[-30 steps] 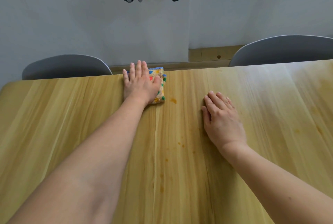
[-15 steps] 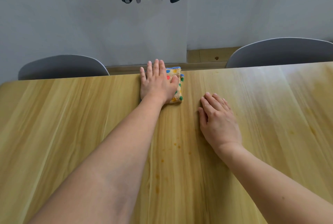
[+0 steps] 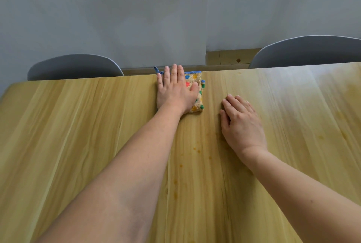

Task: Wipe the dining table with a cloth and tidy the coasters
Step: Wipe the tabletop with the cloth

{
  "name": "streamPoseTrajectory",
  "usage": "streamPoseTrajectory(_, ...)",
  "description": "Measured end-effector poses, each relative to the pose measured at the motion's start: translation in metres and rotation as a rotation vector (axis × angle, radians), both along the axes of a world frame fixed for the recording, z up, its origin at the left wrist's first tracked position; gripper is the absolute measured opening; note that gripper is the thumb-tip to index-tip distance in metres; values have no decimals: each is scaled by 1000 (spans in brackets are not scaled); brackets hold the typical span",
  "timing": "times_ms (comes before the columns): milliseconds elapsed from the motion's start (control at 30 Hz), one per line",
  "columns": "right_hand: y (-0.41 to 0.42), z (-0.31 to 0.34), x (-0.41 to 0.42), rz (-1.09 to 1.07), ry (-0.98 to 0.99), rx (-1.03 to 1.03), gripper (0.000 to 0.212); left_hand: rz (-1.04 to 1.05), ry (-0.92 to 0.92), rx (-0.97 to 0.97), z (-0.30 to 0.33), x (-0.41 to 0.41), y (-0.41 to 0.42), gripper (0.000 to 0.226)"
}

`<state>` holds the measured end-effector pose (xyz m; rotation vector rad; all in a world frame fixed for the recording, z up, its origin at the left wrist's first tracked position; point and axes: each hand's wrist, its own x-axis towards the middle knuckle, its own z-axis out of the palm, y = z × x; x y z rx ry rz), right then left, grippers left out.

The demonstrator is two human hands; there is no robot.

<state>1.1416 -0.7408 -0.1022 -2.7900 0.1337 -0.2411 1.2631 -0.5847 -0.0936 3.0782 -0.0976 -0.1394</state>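
From here I see my left hand (image 3: 175,90) spread flat, pressing the folded spotted cloth (image 3: 197,94) at the table's (image 3: 78,125) far edge, I'd judge so the weight scrubs. Orange spots (image 3: 196,150) lie nearer me. My right hand (image 3: 242,123) rests flat, fingers together, probably bracing. No coasters, no readable writing.

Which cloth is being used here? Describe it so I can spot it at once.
Follow the wooden table to its far edge, midway between the two grey chairs. The cloth lies there, pressed flat under the left hand. It is a folded yellow terry square with coloured dots and blue trim.
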Motion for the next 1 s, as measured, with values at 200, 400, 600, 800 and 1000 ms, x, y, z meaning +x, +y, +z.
streamPoseTrajectory(200,0,-1,1,3,10,12,41,-2,-2,-3,-2,-14,3,77)
streamPoseTrajectory(400,0,2,-2,19,43,-9,43,-3,-2,4,-2,-38,8,77)
streamPoseTrajectory(600,-4,16,0,108,172,-74,47,-2,4,5,-2,-68,14,77)
streamPoseTrajectory(800,-4,37,-27,162,261,-102,52,-6,7,8,-1,-95,20,77)
streamPoseTrajectory(1000,-7,52,-58,231,287,-104,56,2,20,6,-1,-121,24,77)
